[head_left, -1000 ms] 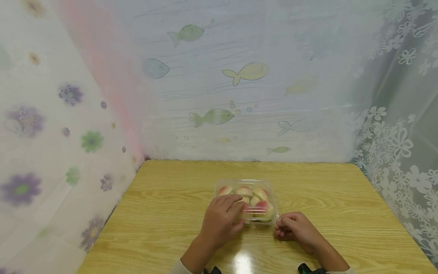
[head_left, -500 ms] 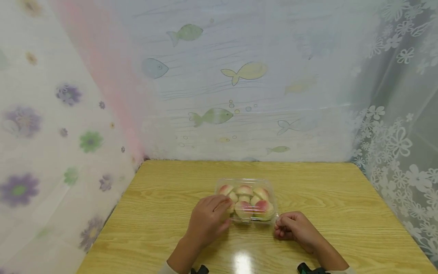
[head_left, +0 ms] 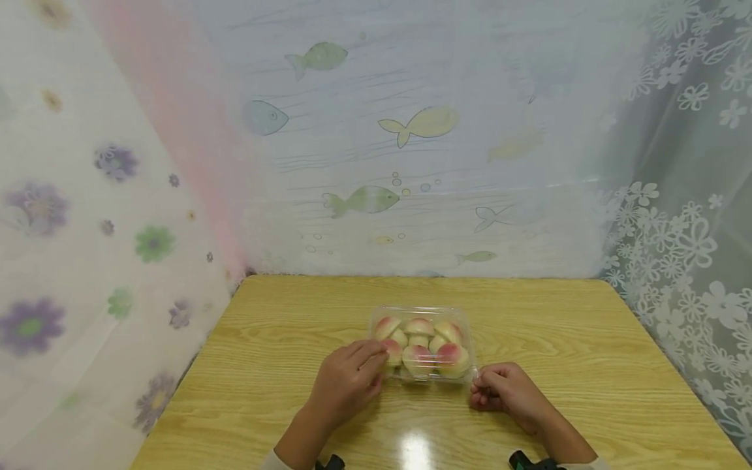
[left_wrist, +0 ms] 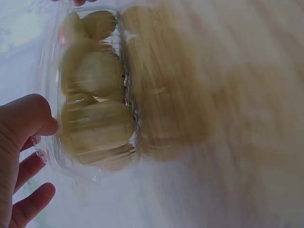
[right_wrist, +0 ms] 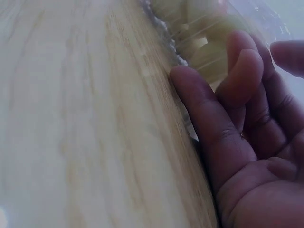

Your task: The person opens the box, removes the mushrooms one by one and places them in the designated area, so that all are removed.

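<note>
Bare left hand and bare right hand flank a clear rectangular plastic container

We see the container resting on a pale yellow wood-grain table, about midway between the surface's left and right edges and short of its far edge; the near edge is cut off. Through the plastic we count six rounded, pale yellow, pink-tinged pieces in two rows of three. The left fingers cover part of the front-left piece and hide the container's front-left corner from the head view. In the left wrist view we find the thumb and fingers pinching the rim there, though glare blurs the exact contact; the other fingers spread apart.

The right hand rests at the front-right corner, fingers curled. Its thumb tip looks apart from them in the right wrist view, and we cannot tell whether they grip the plastic. That view crops most of the container.

At the bottom, we get only parts of two pale sleeves and two black objects by the wrists, too cropped to identify.
</note>
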### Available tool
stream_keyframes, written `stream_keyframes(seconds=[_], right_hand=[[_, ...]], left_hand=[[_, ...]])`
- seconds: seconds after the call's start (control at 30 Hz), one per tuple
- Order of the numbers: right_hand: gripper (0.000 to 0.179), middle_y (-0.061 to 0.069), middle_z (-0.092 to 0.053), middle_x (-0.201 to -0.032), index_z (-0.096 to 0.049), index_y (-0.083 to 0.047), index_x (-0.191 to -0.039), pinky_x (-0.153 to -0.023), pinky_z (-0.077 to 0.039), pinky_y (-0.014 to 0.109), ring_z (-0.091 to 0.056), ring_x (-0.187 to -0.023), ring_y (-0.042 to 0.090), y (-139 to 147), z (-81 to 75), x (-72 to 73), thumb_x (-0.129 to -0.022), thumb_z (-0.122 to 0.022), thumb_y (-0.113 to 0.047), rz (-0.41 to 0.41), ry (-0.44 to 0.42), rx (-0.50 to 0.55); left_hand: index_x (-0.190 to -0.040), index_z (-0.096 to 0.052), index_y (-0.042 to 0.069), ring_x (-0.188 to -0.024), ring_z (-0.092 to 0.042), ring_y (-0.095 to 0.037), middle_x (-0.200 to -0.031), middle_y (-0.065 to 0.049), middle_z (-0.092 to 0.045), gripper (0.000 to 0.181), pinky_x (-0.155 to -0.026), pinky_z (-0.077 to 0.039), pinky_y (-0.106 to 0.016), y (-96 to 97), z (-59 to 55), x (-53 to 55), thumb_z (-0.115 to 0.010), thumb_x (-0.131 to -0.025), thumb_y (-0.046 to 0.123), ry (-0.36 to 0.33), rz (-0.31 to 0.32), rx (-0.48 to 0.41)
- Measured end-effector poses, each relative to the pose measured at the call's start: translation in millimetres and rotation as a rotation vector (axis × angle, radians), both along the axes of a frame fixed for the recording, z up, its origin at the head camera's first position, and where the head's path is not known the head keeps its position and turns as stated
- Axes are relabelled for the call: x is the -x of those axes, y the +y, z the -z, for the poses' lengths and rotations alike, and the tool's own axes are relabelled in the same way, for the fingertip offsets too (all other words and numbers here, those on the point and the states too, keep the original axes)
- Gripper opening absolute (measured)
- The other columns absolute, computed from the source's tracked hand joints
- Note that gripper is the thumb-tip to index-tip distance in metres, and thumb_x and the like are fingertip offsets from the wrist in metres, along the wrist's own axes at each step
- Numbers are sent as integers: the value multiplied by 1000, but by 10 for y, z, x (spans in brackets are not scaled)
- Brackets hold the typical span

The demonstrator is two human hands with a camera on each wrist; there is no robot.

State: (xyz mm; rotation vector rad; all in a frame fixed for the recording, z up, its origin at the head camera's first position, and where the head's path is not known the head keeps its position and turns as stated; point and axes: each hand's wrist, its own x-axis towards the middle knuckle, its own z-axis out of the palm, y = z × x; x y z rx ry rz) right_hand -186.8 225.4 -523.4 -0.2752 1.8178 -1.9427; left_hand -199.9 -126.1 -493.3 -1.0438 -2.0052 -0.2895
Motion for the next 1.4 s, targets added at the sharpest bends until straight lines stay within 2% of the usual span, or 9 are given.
stream_keyframes(seconds=[0.17, 0.37, 0.53, 0.67, 0.77, 0.9, 1.0, 1.13, 1.4], right_hand=[[27, 2, -68, -80, -70, 0, -86, -78, -63, 36, -64, -74, 12, -2, -2, 5, -103, -51, -8, 18, -7, 12], [26, 1, -67, -79, -70, -3, -85, -79, -63, 37, -65, -75, 12, -3, -19, 5, -102, -51, -8, 30, -23, 11], [27, 0, -68, -80, -70, -5, -85, -81, -64, 38, -68, -77, 11, -7, -34, -5, -103, -51, -8, 29, -32, 16], [25, 2, -67, -80, -70, 0, -89, -80, -63, 38, -65, -75, 11, -53, -45, -30, -104, -53, -11, 23, -16, 3], [29, 3, -68, -82, -70, 5, -94, -79, -64, 39, -63, -74, 11, -101, -52, -51, -106, -57, -18, 36, -8, -28], [36, 3, -70, -88, -70, 7, -101, -80, -64, 40, -64, -74, 10, -122, -47, -44, -106, -60, -28, 46, -28, -44], [35, 1, -69, -88, -69, 5, -101, -80, -64, 40, -64, -74, 10, -110, -37, -31, -106, -60, -28, 34, -33, -36], [29, -1, -67, -84, -69, 1, -96, -79, -64, 39, -62, -73, 9, -112, -40, -35, -105, -61, -25, 34, -26, -27], [26, -1, -65, -80, -69, -3, -91, -80, -64, 39, -61, -72, 9, -101, -35, -33, -105, -61, -24, 47, -26, -21]], left_hand=[[-101, -80, 6, -99, -73, -18, -107, -3, -77, 29, -83, -62, -28, 4, -25, -10, -62, -78, 3, 25, 33, 22], [-101, -79, 6, -94, -71, -17, -106, -3, -75, 29, -81, -61, -24, 25, -61, -34, -63, -77, 4, -1, 11, 84], [-100, -77, 5, -92, -68, -18, -106, -4, -73, 32, -80, -60, -24, 36, -66, -32, -51, -82, 4, -2, 11, 113], [-100, -77, 4, -92, -68, -19, -105, -5, -73, 34, -83, -60, -24, 46, -55, -37, -45, -88, 5, 13, 5, 103], [-94, -74, 4, -93, -68, -20, -105, -6, -72, 23, -81, -60, -24, 44, -39, -44, -53, -85, 3, 4, 10, 85], [-77, -66, 8, -97, -69, -22, -108, -8, -71, 8, -78, -61, -24, 17, -32, -57, -60, -80, 4, -2, 4, 76], [-68, -62, 10, -98, -69, -22, -108, -9, -70, 19, -76, -61, -24, 9, -32, -64, -55, -85, 7, 18, -16, 89], [-67, -64, 9, -95, -68, -22, -107, -8, -68, 27, -74, -60, -22, 17, -37, -63, -50, -89, 8, 52, -40, 118], [-65, -62, 10, -89, -64, -22, -104, -8, -67, 27, -80, -58, -25, 42, -69, -47, -47, -87, 7, 159, -106, 260]])
